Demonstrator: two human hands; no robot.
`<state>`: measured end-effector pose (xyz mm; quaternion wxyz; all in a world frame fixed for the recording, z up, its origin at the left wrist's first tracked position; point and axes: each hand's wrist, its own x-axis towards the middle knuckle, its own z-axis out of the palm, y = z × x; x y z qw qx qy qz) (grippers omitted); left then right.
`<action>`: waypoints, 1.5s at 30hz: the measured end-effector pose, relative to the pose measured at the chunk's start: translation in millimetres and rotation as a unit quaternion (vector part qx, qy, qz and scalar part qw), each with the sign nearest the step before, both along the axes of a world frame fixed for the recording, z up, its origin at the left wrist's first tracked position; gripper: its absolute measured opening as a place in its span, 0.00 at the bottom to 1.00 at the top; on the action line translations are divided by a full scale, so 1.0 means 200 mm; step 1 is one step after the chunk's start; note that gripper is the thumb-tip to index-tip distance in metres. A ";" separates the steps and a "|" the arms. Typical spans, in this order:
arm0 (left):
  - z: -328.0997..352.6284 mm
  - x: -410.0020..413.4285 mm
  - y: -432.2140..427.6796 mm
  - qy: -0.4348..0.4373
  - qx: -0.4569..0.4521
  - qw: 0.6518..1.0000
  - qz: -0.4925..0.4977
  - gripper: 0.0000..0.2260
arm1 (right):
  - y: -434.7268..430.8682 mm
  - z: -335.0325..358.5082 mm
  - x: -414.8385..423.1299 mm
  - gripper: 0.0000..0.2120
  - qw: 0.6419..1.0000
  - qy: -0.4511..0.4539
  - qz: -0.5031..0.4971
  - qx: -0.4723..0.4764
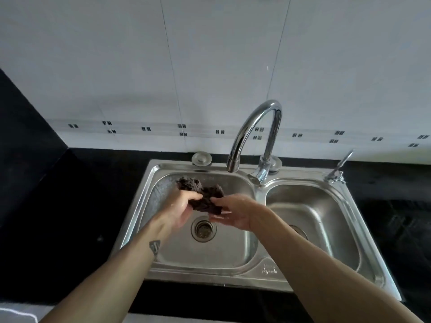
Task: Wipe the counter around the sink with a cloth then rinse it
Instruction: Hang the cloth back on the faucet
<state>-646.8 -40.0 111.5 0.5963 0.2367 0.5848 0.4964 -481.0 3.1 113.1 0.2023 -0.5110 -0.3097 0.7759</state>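
- Forearms, two, mine: left forearm (112, 271) comes in from the lower left of the frame and right forearm (314, 264) from the lower right. Both are bare and meet over the left basin. A small dark tattoo (154, 247) sits on the left one near the wrist.
- Left hand (179, 206): fingers (191, 197) curled, thumb and forefinger pinching the left edge of the cloth.
- Right hand (233, 215): palm turned up, thumb lying on top of the cloth, the other fingers tucked beneath its lower edge; it grips the right side.
- Cloth (205, 197): dark, bunched and crumpled, held between both hands at frame centre, over the left basin, below and left of the spout. Whether it touches the basin wall behind, I cannot tell.
- Drain (203, 229): round strainer in the left basin floor, just below my hands.
- Sink (275, 269): stainless steel, two basins side by side, the larger on the left; an engraved mark on the front rim, too small to read.
- Faucet (254, 127): chrome gooseneck, base on the back rim between the basins, spout arching left.
- Round cap (201, 158): metal, on the back rim, left of the spout.
- Small tap (338, 170): at the sink's upper right corner.
- Counter (70, 229): black, surrounding the sink.
- Wall tiles (210, 66): white, filling the upper frame, with a band of small dark squares.
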 end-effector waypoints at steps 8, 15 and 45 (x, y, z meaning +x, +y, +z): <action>0.23 -0.23 0.00 0.032 -0.016 0.998 0.054 0.18 | 0.01 0.21 -0.22 0.14 0.977 -0.072 -0.070 0.188; 0.35 -0.29 0.01 0.379 0.045 0.922 -0.070 0.18 | -0.05 0.31 -0.37 0.10 0.924 -0.167 -0.014 0.343; 1.13 0.07 0.30 0.191 0.276 0.942 -0.014 0.05 | 0.25 1.20 0.23 0.16 0.819 -0.198 0.011 0.539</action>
